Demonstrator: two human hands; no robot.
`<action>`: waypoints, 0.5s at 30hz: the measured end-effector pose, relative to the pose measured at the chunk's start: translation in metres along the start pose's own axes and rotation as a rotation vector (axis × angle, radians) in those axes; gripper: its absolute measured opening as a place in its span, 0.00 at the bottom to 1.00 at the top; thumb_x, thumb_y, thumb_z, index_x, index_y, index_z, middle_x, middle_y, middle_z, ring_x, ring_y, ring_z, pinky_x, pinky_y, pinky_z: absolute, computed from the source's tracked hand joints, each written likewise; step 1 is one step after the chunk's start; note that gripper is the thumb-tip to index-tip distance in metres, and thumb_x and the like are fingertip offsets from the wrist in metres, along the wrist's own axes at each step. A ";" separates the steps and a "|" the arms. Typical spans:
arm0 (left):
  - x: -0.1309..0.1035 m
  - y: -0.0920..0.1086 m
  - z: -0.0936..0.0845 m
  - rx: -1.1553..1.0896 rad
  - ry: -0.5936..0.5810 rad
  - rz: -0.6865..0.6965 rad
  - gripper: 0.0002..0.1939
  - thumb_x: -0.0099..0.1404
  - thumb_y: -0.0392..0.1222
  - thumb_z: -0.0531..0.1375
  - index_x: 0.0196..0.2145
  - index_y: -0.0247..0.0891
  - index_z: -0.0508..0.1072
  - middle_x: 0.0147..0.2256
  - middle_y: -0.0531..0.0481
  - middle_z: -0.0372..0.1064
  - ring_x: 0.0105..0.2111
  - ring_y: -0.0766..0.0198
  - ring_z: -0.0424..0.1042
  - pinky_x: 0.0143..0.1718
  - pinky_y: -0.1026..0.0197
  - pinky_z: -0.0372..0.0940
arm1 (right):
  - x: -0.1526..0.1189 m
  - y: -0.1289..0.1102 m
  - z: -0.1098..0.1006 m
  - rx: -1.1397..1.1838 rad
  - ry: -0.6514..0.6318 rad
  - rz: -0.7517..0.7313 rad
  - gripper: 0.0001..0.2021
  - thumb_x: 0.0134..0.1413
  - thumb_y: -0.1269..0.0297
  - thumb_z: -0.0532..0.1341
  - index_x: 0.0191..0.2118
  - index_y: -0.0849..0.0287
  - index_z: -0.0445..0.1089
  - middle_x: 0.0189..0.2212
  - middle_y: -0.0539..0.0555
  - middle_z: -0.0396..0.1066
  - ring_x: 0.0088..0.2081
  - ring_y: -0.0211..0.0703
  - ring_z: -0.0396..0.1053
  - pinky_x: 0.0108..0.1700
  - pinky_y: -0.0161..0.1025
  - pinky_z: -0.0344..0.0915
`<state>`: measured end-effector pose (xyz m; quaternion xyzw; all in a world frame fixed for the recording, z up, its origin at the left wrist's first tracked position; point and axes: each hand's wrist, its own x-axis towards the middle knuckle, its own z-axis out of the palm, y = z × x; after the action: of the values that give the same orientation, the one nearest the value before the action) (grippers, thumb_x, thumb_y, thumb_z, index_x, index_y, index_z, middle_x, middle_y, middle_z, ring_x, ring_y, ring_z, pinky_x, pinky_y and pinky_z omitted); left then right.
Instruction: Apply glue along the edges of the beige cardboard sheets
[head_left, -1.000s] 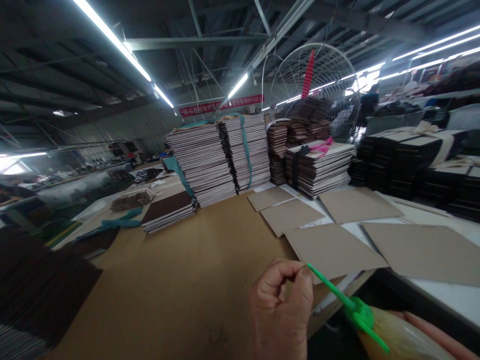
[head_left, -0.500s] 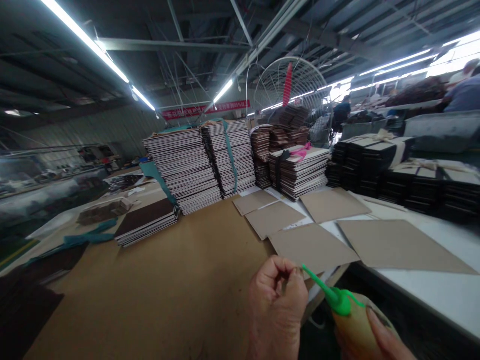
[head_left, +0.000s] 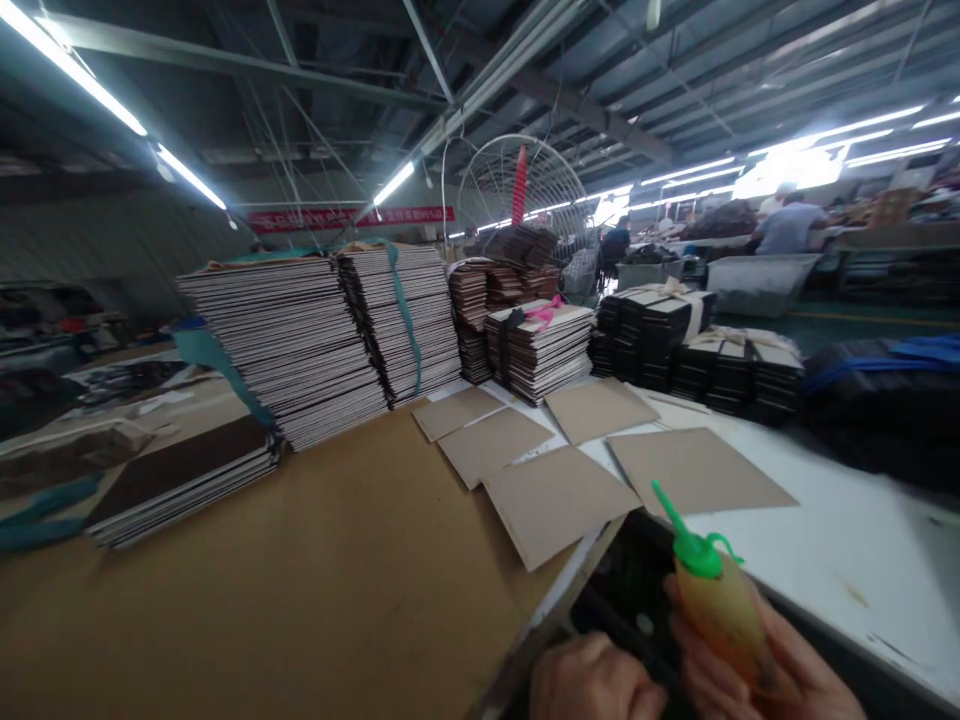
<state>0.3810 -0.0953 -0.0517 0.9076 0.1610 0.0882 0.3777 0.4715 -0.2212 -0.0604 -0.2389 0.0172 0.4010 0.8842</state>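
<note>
My right hand (head_left: 795, 655) is wrapped round a squeeze bottle (head_left: 724, 620) with yellowish-brown contents and a green nozzle tip pointing up and to the left. Low in the view, over the dark gap at the table edge, my left hand (head_left: 592, 680) is curled into a fist and partly cut off by the frame. Whatever its fingers may hold is hidden. Beyond both hands lie several flat beige cardboard sheets (head_left: 561, 500); the nearest overhangs the corner of the brown-covered table (head_left: 337, 570).
Tall stacks of dark-and-white boards (head_left: 292, 350) stand behind the sheets. A tied pile (head_left: 540, 350) and black bundles (head_left: 652, 330) line the back. A low board stack (head_left: 187, 475) lies left. A white table (head_left: 825, 560) is at right, a caged fan (head_left: 525, 200) behind.
The view has turned right. My left hand has dropped from beside the nozzle to the bottom edge. My right hand still holds the bottle, now more upright and apart from the left.
</note>
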 end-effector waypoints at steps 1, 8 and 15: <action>-0.002 -0.002 0.007 0.033 -0.015 0.027 0.07 0.53 0.33 0.60 0.21 0.39 0.76 0.24 0.43 0.73 0.26 0.55 0.70 0.26 0.59 0.55 | -0.004 -0.004 0.005 0.048 0.077 -0.068 0.16 0.46 0.54 0.69 0.34 0.62 0.71 0.19 0.48 0.55 0.16 0.28 0.50 0.15 0.24 0.54; -0.002 -0.008 0.019 -0.307 -0.026 -0.119 0.11 0.54 0.29 0.54 0.27 0.38 0.75 0.26 0.49 0.72 0.28 0.60 0.69 0.31 0.63 0.60 | -0.022 -0.024 0.018 -0.003 0.169 -0.393 0.11 0.51 0.67 0.63 0.42 0.58 0.67 0.34 0.56 0.63 0.22 0.33 0.55 0.16 0.24 0.54; 0.006 -0.026 0.036 -0.395 0.010 -0.173 0.12 0.52 0.25 0.52 0.27 0.36 0.73 0.26 0.51 0.69 0.28 0.64 0.67 0.31 0.65 0.60 | -0.018 -0.024 0.012 -0.053 0.172 -0.370 0.11 0.52 0.64 0.61 0.42 0.60 0.67 0.34 0.56 0.62 0.20 0.31 0.52 0.15 0.22 0.50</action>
<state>0.3909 -0.0995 -0.0947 0.7983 0.2199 0.0900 0.5534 0.4749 -0.2419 -0.0359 -0.2945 0.0378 0.2102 0.9315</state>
